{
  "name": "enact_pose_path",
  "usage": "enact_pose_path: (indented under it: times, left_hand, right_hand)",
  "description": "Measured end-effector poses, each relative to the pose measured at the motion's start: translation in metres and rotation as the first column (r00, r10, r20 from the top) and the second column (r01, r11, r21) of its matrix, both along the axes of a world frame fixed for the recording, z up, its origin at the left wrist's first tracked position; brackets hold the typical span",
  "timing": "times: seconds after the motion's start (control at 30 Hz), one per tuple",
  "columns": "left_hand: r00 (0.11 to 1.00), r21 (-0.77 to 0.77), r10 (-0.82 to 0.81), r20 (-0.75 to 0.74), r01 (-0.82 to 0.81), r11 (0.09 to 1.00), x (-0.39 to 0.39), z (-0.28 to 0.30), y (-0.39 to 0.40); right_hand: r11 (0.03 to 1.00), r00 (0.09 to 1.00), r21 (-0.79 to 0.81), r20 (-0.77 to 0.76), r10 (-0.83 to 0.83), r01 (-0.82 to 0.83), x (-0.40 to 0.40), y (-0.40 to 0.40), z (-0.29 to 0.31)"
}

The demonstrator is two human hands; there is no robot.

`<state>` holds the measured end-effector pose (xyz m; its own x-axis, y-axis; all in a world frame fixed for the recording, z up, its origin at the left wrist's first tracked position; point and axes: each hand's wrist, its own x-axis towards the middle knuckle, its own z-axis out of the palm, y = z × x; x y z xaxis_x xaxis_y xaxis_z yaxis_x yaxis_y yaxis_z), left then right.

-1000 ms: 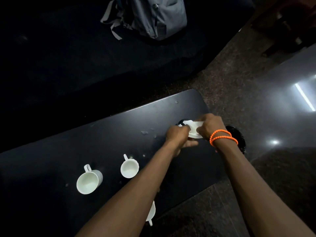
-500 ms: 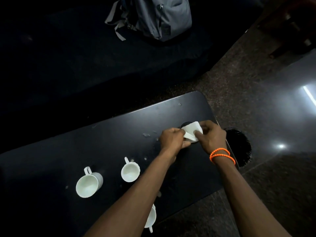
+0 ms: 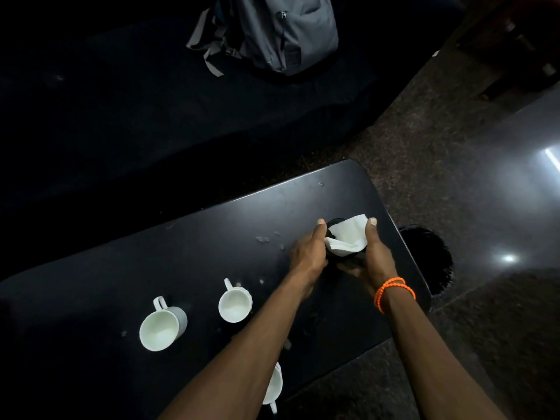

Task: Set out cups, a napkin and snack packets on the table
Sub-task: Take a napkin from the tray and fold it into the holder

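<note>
— Where is the napkin [image 3: 348, 239] sitting?
— It is lying white and folded, held between two hands over a dark round holder, toward the table's [image 3: 181, 253] right end.
— And the cups?
— Two white cups [image 3: 162, 327] [image 3: 235, 305] are standing upright mid-table, handles pointing away. A third [image 3: 274, 386] is sitting at the near edge, partly hidden.

Dim, underexposed scene with deep black shadows; bright ceiling-light glare on the polished floor [image 3: 515, 225] at right.

No readable text on the backpack [image 3: 291, 31] (its small patch too dim) or elsewhere.
</note>
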<state>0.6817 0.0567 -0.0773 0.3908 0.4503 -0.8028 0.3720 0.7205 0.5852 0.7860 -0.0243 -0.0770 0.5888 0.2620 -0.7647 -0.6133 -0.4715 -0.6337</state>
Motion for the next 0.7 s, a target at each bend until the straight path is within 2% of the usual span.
enact_pose_path:
  times: [0.2,0.33,0.53,0.7]
  left_hand:
    - [0.997,0.13,-0.048,-0.057,0.055,0.99,-0.026,0.003,-0.027]
    - [0.983,0.257,-0.092,-0.158,0.13,0.958,-0.056,0.002,-0.049]
    - [0.973,0.241,-0.111,-0.2,0.159,0.957,-0.099,-0.001,-0.071]
    - [0.99,0.18,-0.018,-0.143,0.044,0.983,-0.122,-0.003,-0.084]
  right_hand:
    - [0.996,0.998,0.058,0.015,-0.068,0.067,-0.024,-0.025,0.004]
    - [0.992,0.996,0.086,-0.018,-0.089,0.09,-0.051,-0.047,0.003]
    - [0.995,0.995,0.064,-0.068,-0.07,0.075,-0.093,-0.072,-0.004]
    - [0.997,0.996,0.054,-0.072,-0.044,0.048,-0.115,-0.082,-0.006]
